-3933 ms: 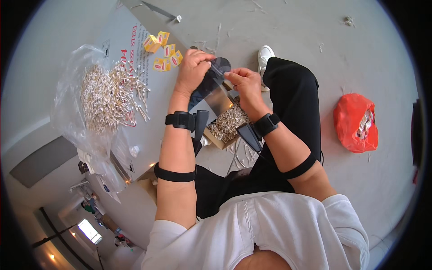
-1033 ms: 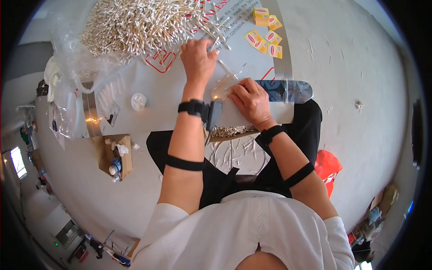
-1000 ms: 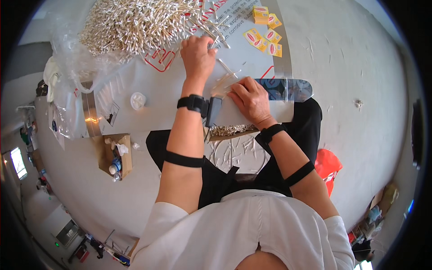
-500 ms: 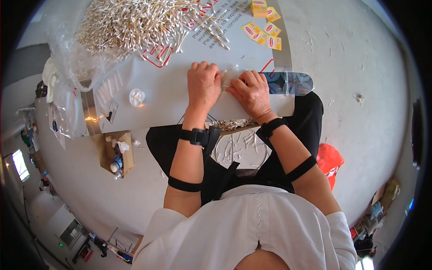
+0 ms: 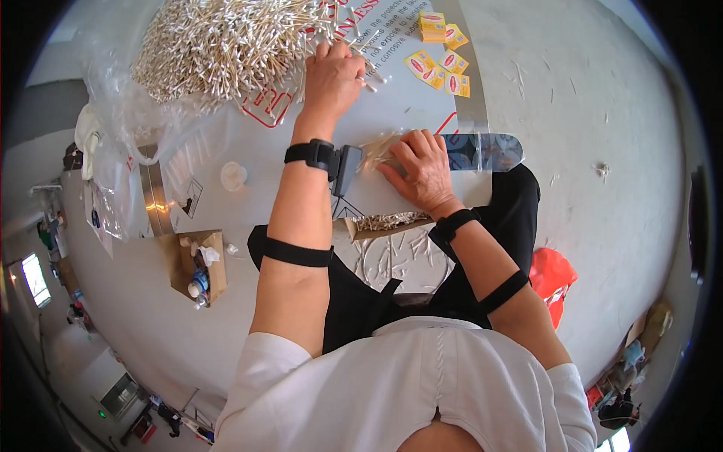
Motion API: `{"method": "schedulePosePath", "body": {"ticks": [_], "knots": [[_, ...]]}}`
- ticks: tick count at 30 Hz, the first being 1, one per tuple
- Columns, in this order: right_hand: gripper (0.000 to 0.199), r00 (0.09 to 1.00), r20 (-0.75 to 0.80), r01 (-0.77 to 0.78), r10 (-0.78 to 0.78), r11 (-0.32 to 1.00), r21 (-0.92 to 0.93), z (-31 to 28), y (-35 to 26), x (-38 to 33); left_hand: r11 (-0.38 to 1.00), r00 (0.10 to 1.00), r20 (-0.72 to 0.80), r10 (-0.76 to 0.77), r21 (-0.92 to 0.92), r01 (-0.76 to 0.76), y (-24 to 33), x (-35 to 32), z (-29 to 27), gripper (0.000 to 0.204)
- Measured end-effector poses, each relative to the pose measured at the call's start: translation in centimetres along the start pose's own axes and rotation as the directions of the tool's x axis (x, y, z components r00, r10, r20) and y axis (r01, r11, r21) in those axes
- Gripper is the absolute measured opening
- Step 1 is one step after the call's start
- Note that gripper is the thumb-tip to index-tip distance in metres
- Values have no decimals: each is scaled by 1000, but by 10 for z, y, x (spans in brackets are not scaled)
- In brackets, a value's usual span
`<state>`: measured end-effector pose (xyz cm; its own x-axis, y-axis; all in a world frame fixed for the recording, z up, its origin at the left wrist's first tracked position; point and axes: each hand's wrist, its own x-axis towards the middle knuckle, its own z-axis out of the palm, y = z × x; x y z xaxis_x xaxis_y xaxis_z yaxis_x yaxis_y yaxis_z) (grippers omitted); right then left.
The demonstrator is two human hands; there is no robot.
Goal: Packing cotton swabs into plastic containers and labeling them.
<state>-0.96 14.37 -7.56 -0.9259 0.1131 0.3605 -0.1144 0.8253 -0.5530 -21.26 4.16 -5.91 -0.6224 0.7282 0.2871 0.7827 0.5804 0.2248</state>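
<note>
A large heap of cotton swabs with white tips and pale sticks lies at the far left of the table. My left hand is at the heap's right edge, its fingers curled over some loose swabs; a few tips stick out beside it. Nearer to me, my right hand rests on the table, closed on one end of a small bundle of cotton swabs. Clear plastic seems to be around that bundle, though I cannot tell for sure. The right fingertips are partly hidden.
Yellow-and-white cards lie at the far right beside a small yellow stack. A dark patterned strip juts past the table's right edge. A small round tub, clear plastic bags, an open carton and a red bag are around.
My left hand has left the right hand's side and moved forward to the swab heap. My right hand has stayed nearly in place; the bundle beside it now shows more plainly.
</note>
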Motion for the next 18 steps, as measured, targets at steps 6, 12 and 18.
{"method": "schedulePosePath", "body": {"ticks": [6, 12, 18], "knots": [[28, 999, -45, 1, 0, 1000, 7, 3, 1, 1, 991, 998, 56, -22, -132, 29, 31, -48, 4, 8], [25, 999, -37, 4, -4, 1000, -9, 5, 5, 0, 934, 990, 76, -122, -327, 141, 43, -71, -1, 7], [24, 999, -34, -3, 4, 1000, 19, 4, 3, -1, 967, 994, -107, 0, -254, -27, 36, -40, 1, 21]]}}
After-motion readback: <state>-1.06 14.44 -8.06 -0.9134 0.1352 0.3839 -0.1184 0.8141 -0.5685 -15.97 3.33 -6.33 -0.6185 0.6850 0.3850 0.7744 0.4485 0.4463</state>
